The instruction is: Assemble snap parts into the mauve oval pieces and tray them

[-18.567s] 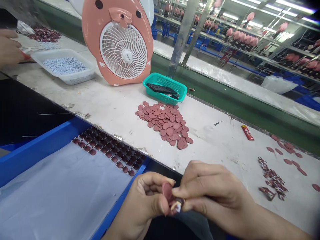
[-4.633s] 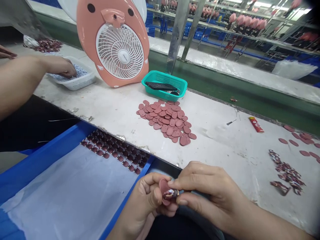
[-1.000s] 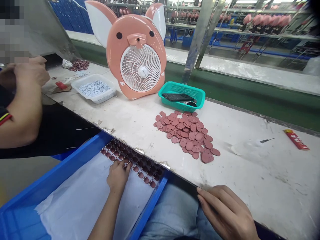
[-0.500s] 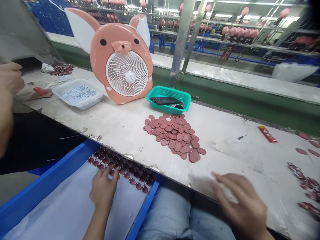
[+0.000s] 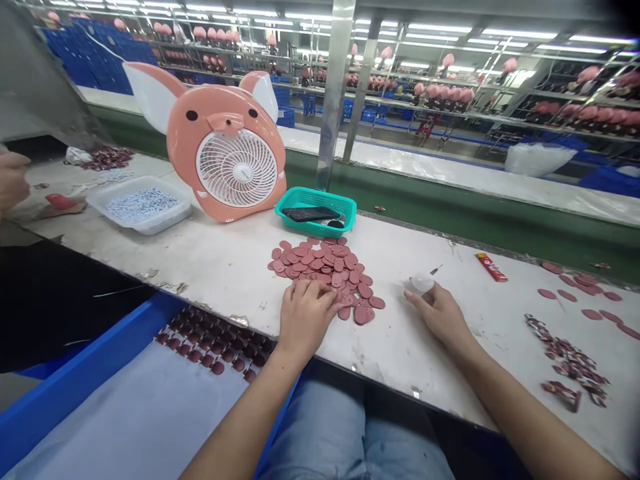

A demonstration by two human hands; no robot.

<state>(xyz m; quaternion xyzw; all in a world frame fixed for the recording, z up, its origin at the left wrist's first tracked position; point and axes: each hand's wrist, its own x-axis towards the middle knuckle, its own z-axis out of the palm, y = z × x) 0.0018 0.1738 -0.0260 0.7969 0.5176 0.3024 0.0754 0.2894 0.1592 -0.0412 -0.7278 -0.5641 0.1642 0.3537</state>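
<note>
My left hand [image 5: 306, 317] reaches over the near edge of a pile of flat reddish oval pieces [image 5: 320, 263], fingers bent and thumb and forefinger pinched at one piece. On the right, my right hand [image 5: 443, 312] closes thumb and fingers around a small translucent needle-tip bottle [image 5: 421, 283], whose thin tip points away to the right. Below the table's edge, a blue tray [image 5: 95, 350] lined with white sheet bears rows of dark reddish oval parts [image 5: 200, 340] along its far side.
Behind the pile stand a green basket [image 5: 345, 208] with a phone and a pink animal-shaped fan [image 5: 175, 143]. A white tub [image 5: 175, 217] of small bits sits left. A red packet [image 5: 493, 267], loose ovals [image 5: 585, 287] and shiny brown parts [image 5: 565, 357] lie right. Another person's hand [image 5: 11, 180] shows far left.
My left hand has moved from the parts in the blue tray up to the oval pile. My right hand has gone forward and taken hold of the bottle. The view has tilted up.
</note>
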